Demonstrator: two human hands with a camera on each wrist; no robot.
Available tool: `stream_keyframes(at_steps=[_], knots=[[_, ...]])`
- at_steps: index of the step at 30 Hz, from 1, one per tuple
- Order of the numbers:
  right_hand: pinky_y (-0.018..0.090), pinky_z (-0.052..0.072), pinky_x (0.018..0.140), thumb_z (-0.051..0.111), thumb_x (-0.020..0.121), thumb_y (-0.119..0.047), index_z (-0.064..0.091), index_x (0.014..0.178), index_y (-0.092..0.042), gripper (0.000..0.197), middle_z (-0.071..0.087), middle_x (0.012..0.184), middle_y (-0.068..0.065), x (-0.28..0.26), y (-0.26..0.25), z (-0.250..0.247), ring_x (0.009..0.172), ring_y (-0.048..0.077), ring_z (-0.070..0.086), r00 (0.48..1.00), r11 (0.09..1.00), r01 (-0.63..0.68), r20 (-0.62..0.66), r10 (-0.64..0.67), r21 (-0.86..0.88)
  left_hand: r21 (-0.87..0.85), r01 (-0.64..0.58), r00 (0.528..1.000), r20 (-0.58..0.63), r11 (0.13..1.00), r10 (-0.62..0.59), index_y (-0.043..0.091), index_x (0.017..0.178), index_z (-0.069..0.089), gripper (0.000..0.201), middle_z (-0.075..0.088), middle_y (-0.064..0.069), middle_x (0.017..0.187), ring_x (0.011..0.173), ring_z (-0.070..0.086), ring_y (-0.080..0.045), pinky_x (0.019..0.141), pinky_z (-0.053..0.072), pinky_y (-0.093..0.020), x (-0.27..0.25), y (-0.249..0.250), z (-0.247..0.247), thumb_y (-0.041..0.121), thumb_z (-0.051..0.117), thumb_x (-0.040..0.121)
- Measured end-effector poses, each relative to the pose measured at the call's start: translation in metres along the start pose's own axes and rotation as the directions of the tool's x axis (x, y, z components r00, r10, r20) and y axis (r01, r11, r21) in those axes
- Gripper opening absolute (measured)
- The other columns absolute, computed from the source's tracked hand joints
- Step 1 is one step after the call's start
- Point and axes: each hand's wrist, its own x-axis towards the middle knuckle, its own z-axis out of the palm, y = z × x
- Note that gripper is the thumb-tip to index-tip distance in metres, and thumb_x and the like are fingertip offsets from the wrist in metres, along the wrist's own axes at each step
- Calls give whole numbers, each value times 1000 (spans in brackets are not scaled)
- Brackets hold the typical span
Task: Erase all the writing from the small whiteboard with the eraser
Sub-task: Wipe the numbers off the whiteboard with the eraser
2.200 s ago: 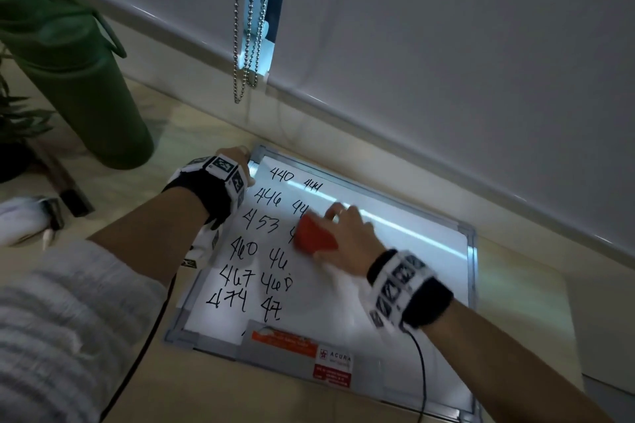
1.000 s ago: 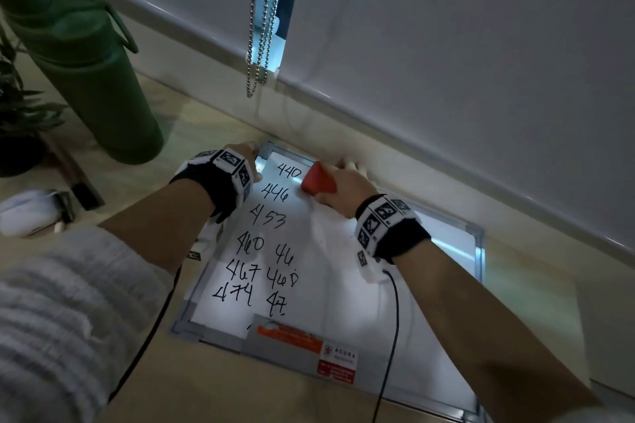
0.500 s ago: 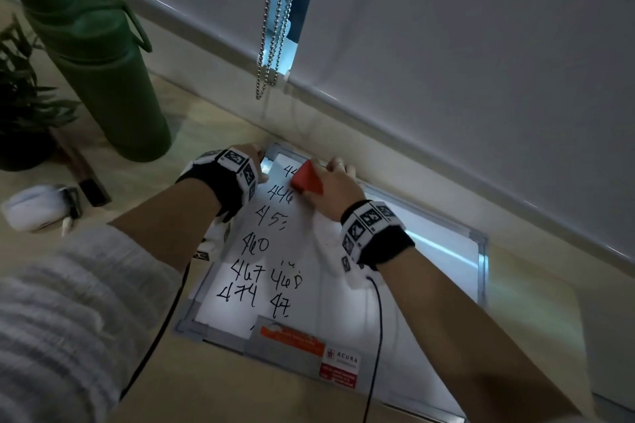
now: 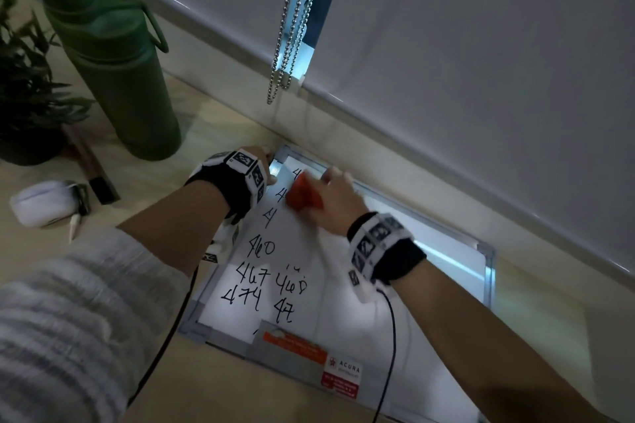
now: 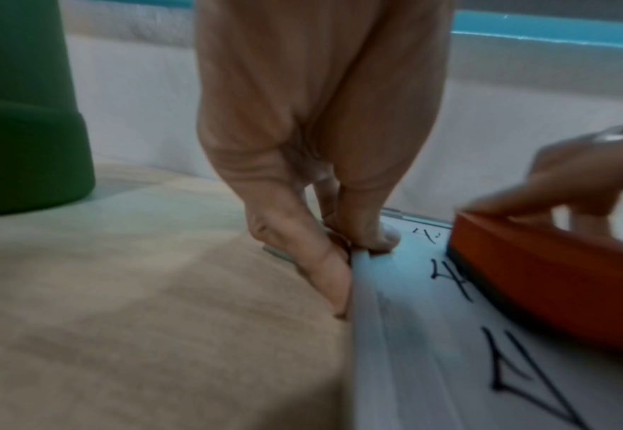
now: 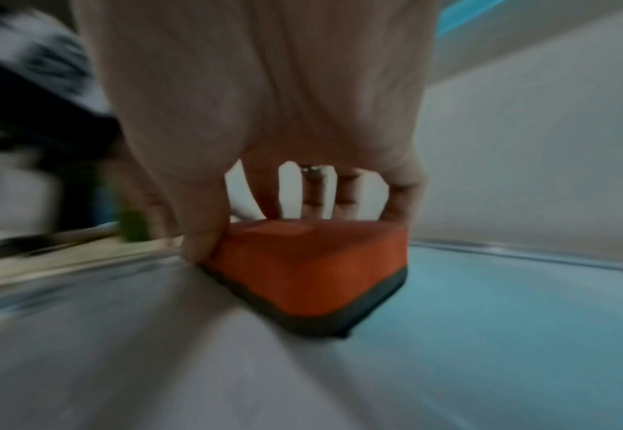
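The small whiteboard [image 4: 343,285] with a grey frame lies flat on the beige desk. Black numbers fill its left part; its right part is wiped blank. My right hand [image 4: 335,203] grips the orange eraser [image 4: 304,197] with a dark felt base [image 6: 310,273] and presses it flat near the board's far left corner. My left hand [image 4: 254,161] pinches the frame at that corner [image 5: 354,250], thumb on top of it, fingers against its outer edge. The eraser [image 5: 545,276] sits right beside that hand, over the top numbers.
A tall green bottle [image 4: 113,62] stands far left, a dark potted plant [image 4: 24,86] beside it. A white pouch [image 4: 44,203] and a dark stick [image 4: 92,168] lie on the desk. Bead chains [image 4: 288,24] hang from the blind above the board. A wall ledge runs just behind it.
My right hand has slid the eraser left along the top rows toward the corner. The upper numbers now keep only their first digits. The left hand stays on the corner.
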Motion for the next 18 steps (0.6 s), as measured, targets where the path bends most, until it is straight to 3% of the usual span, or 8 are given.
stream_keyframes(at_steps=[3,5,9,11,14,16,18], knots=[[45,36,87,51,87,-29,17,143,-27,65,31,133,11,-26,-10,19,118,31,31,977,967,208,78,-198,-147,-11,19,999,37,1000,-19,15,110,57,40,67,-9,113,95,64,-25,87,50,-35,7,-4,0,37,68,79],[47,37,89,49,88,-30,17,143,-28,64,31,134,11,-19,-6,14,119,31,31,973,962,225,82,-214,-156,-24,34,999,37,999,-33,13,111,60,45,68,-8,109,94,65,-25,86,51,-36,9,-5,0,40,69,76],[51,37,93,49,87,-38,27,138,-29,56,34,134,13,16,-1,-8,121,35,34,997,997,-65,-32,66,32,-12,28,1000,13,1000,-28,18,122,52,47,64,-7,115,103,63,-29,92,50,-41,0,-1,-4,36,68,81],[52,39,93,50,87,-39,28,137,-27,56,34,134,14,20,-5,-9,120,34,34,990,992,-122,-61,124,26,1,26,999,21,1000,-26,19,123,51,48,65,-7,116,102,63,-29,92,50,-42,-2,0,-4,37,67,82],[52,36,95,50,86,-27,20,141,-28,63,30,136,13,1,-20,8,123,33,30,1000,999,18,-16,-19,-46,6,9,1000,22,1000,-9,21,115,54,39,66,-5,114,100,63,-28,92,51,-41,-2,-1,-7,33,67,80],[48,36,91,51,86,-22,13,144,-28,69,29,135,12,-15,-26,21,120,33,29,988,978,154,18,-153,-137,5,-6,999,34,1000,5,19,118,55,38,65,-4,116,103,62,-27,91,50,-37,-3,-1,-7,28,65,83],[47,36,89,51,86,-24,14,144,-29,69,30,134,11,-9,-20,19,120,32,30,981,971,192,24,-190,-144,-9,-10,1000,28,1000,10,17,119,55,39,65,-6,118,104,62,-27,90,49,-35,-5,-1,-9,28,64,83]])
